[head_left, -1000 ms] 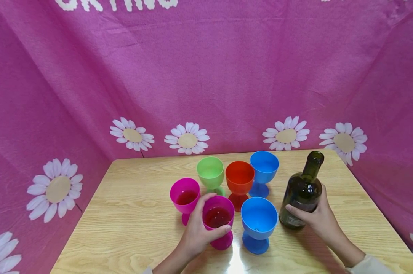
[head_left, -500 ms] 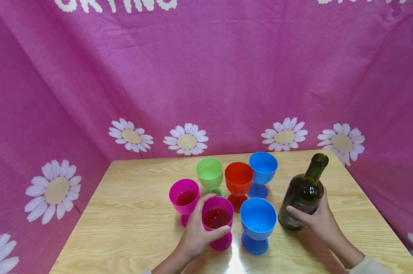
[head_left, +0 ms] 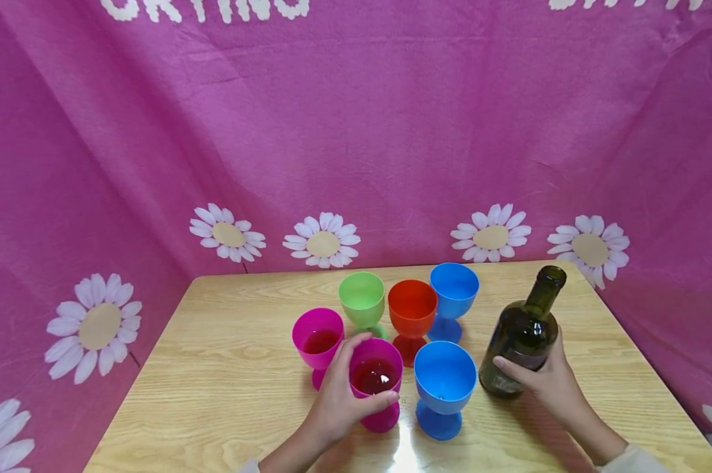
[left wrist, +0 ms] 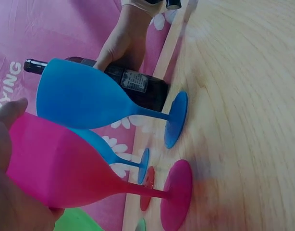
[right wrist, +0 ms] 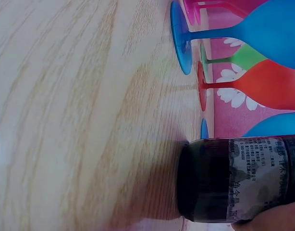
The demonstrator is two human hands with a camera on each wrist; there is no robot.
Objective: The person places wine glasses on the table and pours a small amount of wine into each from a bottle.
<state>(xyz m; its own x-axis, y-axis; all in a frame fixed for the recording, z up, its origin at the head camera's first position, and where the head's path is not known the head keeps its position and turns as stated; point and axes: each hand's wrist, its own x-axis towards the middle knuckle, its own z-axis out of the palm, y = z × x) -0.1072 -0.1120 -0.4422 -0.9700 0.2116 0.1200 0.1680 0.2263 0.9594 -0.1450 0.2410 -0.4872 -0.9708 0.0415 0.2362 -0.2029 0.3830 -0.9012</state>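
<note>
"While our right grip [head_left: 550, 381] is wrapped round the bottle [head_left: 521, 335], how will that handle?"

"Heavy, slick, breakable, we judge; hold mid-body. Leftward, our left grip [head_left: 339, 401] curls round the nearer pink goblet [left wrist: 66, 163]: probably light, stiff; hold high, gently."

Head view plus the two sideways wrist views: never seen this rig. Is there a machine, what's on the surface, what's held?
No machine: just a person's bare left hand and right hand. The head view comes from a camera worn on the head, looking forward and down. Each wrist view comes from a camera worn on that wrist, so the scene looks turned on its side.

On the wooden table are a green goblet, a red goblet, a near blue goblet, a far blue goblet and a far pink goblet. The left hand holds the near pink goblet; the right grips a dark glass bottle. Both pink goblets contain red liquid.
</note>
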